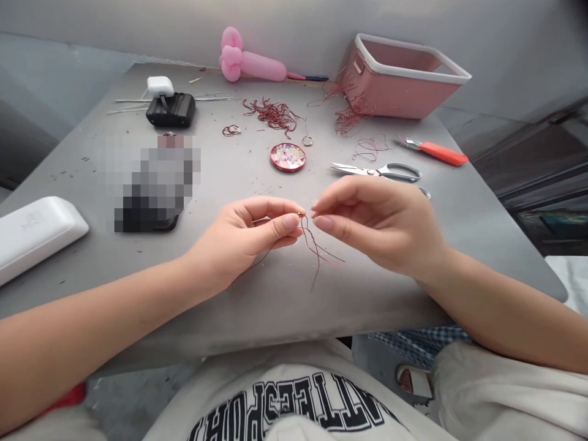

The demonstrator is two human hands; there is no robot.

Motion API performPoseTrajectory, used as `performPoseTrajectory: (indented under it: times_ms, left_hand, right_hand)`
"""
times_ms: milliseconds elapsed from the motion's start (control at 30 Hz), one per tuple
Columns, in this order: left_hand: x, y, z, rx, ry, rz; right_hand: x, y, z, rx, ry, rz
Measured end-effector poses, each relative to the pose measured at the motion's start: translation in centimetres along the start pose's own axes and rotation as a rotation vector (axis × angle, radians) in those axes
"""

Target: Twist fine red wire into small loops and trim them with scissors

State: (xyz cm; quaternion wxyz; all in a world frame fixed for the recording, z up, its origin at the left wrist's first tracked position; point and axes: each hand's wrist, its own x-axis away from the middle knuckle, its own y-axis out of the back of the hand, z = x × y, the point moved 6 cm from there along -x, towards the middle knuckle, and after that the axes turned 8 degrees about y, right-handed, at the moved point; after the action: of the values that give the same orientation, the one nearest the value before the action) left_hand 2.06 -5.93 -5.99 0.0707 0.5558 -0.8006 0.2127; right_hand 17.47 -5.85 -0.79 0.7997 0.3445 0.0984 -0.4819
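Note:
My left hand (257, 229) pinches a thin dark red cord (314, 239) between thumb and forefinger, above the near part of the table. Loose cord ends hang down to the right of the fingertips, and another strand trails below the palm. Close by on the right, my right hand (381, 223) has its thumb and forefinger slightly apart, with nothing visible between them. Beyond the hands lies a round red-rimmed dish of pale beads (288, 157). A pair of scissors (376, 171) rests just behind my right hand, which partly covers it.
A pink bin (390, 92) stands at the back right beside tangled red cords (275, 114). An orange utility knife (441, 152) lies at the right. Along the back is a pink balloon (261, 66). On the left are a black box (171, 110) and a white case (41, 236).

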Motion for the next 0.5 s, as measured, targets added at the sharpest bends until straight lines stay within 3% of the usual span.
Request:
performPoseTrajectory:
  times_ms: [67, 167, 333, 500]
  left_hand:
    - [0.4, -0.1, -0.2, -0.034, -0.030, -0.032]
    - [0.7, -0.4, -0.5, -0.081, -0.067, -0.035]
    - [0.9, -0.6, -0.9, -0.142, -0.083, -0.023]
    - [0.8, -1.0, -0.8, -0.186, -0.141, 0.009]
  right_hand:
    - [0.4, -0.4, -1.4, -0.196, -0.258, 0.005]
    - [0.8, -1.2, -2.5, -0.338, -0.430, 0.062]
    - [0.8, -1.3, -2.6, -0.345, -0.428, 0.046]
    - [0.8, -1.5, -1.4, -0.148, -0.272, 0.024]
